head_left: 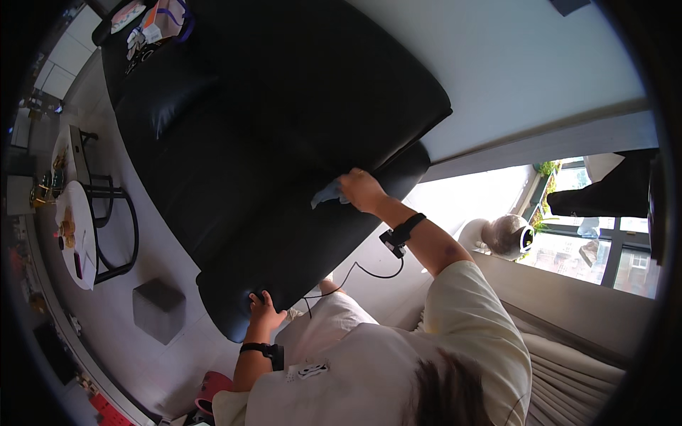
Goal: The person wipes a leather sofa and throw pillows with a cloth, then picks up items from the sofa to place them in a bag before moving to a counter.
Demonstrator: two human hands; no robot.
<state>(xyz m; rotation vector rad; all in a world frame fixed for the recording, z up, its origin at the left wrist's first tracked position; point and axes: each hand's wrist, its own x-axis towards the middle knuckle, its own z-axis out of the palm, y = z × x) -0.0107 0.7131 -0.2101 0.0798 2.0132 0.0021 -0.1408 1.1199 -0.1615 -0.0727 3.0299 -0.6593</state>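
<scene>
1. Right hand [362,190]: fingers closed around a light blue-grey cloth [327,193]; one loose end hangs out to the hand's left.
2. Cloth position: over the near part of a black sofa [234,177], close to the sofa's surface; exact contact under the hand cannot be told.
3. Left hand [264,311]: fingers spread, resting on the sofa's near front corner, holding nothing visible.
4. Wrists: a black band with a small device [393,243] on the right, a similar black band [270,353] on the left. A thin black cable [380,274] loops from the right device toward the sofa's near edge.
5. Left of the sofa: a grey cube-shaped stool [159,311] on the pale floor [163,248]; farther off, a white-topped counter [85,234] on black legs, bearing small items.
6. Sofa's far end: a bag with purple handles [163,21].
7. Right side: window [558,255], with gathered pale curtain [568,369] nearer the body.
</scene>
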